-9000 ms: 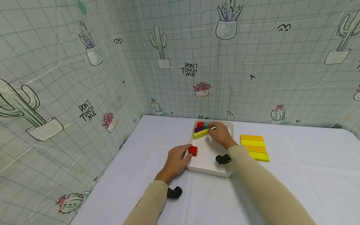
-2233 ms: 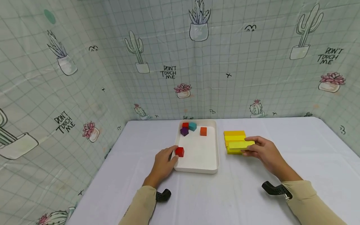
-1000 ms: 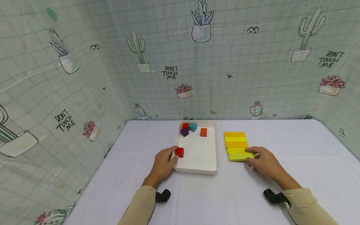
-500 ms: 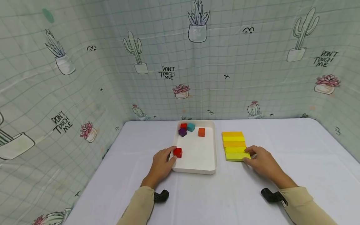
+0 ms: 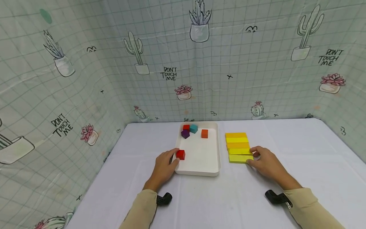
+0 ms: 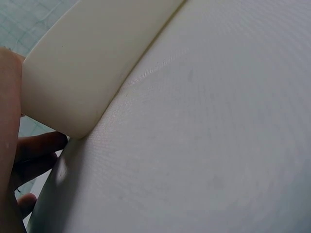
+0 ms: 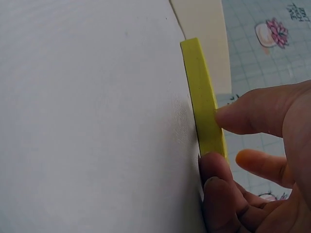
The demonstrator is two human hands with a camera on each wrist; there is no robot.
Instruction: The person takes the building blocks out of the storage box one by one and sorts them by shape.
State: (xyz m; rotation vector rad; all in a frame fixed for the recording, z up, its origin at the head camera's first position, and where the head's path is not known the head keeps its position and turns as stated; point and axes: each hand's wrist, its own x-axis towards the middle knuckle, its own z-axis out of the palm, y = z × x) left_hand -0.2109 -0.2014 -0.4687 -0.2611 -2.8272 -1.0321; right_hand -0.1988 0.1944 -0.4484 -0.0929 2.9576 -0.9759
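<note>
My left hand point(image 5: 163, 167) grips the left wall of a shallow white tray point(image 5: 201, 163), its thumb and index finger beside a red cube point(image 5: 180, 155). The left wrist view shows the tray's outer wall point(image 6: 97, 58) against the hand. Right of the tray, my right hand point(image 5: 267, 163) holds the right end of the nearest yellow block point(image 5: 238, 158) between thumb and fingers. That block point(image 7: 201, 97) lies on the table. Behind it, yellow and orange blocks point(image 5: 238, 145) lie side by side, a thin gap separating it from them.
Inside the tray are a second red cube point(image 5: 186, 127), a teal block point(image 5: 193, 128), a purple block point(image 5: 185, 134) and an orange cube point(image 5: 204, 133). A white cloth covers the table point(image 5: 223, 203). A printed curtain point(image 5: 228, 95) rises behind it.
The right hand has carried a yellow block out of the tray, lowered it in front of the block row and lined it up. The left hand has stayed at the tray.
</note>
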